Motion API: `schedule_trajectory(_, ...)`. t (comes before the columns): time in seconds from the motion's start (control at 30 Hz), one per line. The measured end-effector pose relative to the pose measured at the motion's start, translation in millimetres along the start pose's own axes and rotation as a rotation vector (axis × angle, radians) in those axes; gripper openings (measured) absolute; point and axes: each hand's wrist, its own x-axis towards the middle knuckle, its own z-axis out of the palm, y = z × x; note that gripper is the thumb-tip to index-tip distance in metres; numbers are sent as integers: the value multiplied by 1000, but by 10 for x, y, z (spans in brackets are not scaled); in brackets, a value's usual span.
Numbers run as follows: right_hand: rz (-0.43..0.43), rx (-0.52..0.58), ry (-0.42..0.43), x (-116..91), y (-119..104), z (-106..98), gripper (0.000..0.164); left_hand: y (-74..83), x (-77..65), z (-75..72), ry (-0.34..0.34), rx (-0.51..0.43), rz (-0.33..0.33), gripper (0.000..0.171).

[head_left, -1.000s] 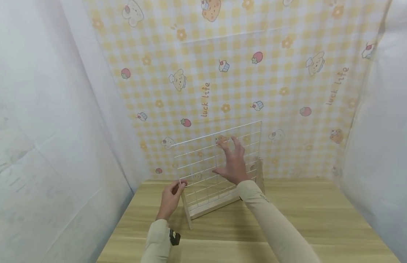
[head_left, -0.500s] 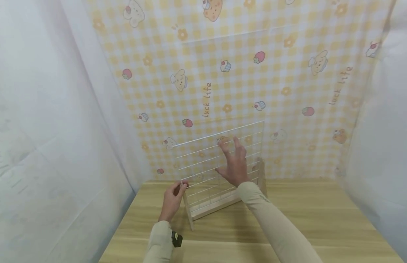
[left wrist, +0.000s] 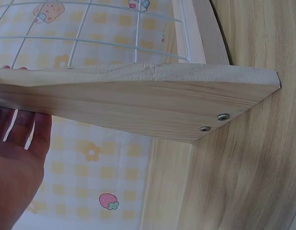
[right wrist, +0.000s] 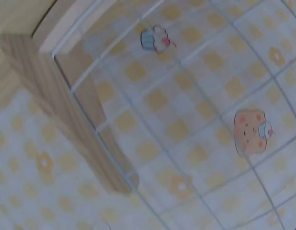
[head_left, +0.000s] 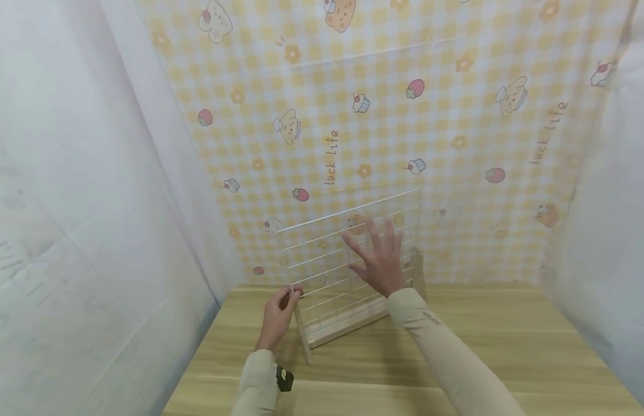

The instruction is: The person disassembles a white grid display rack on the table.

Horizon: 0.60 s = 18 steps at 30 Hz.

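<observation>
A wire grid (head_left: pixel 347 212) stands tilted in a light wooden stand, made of a left side panel (head_left: pixel 303 330), a right side panel (head_left: pixel 417 271) and a low crossbar (head_left: pixel 347 327). My left hand (head_left: pixel 276 319) pinches the upper end of the left panel, where the grid meets it. In the left wrist view its fingers (left wrist: pixel 41 132) reach behind that panel, and two screws (left wrist: pixel 223 117) show near the panel's base. With fingers spread, my right hand (head_left: pixel 382 267) is in front of the grid's middle, overlapping the wires. The right wrist view shows wires seated along the right panel (right wrist: pixel 66 115).
The stand rests on a wood-grain table (head_left: pixel 488 341). Behind it hangs a yellow checked cloth (head_left: pixel 457 115) with cartoon prints. White sheets close off the left side (head_left: pixel 67 202) and the right side (head_left: pixel 618 219).
My right hand's fingers have straightened and spread from a more curved pose. The left hand keeps its hold on the panel. The whole view has shifted slightly, with the scene moving right.
</observation>
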Motion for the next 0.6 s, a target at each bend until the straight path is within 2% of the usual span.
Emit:
schedule_trajectory(0.13, -96, -20, 15, 84, 101, -35, 104, 9, 10, 20, 5, 26, -11, 29)
schedule_trajectory(0.37, -193, -4, -34, 185, 190, 12, 109, 6, 31, 2, -25, 11, -6, 31)
schedule_trajectory(0.47, -248, 23, -27, 224, 227, 32, 103, -4, 29, 0, -19, 3, -9, 29)
schedule_trajectory(0.6, -309, -18, -38, 236, 284, 40, 95, -7, 20, -5, -18, -3, -4, 29)
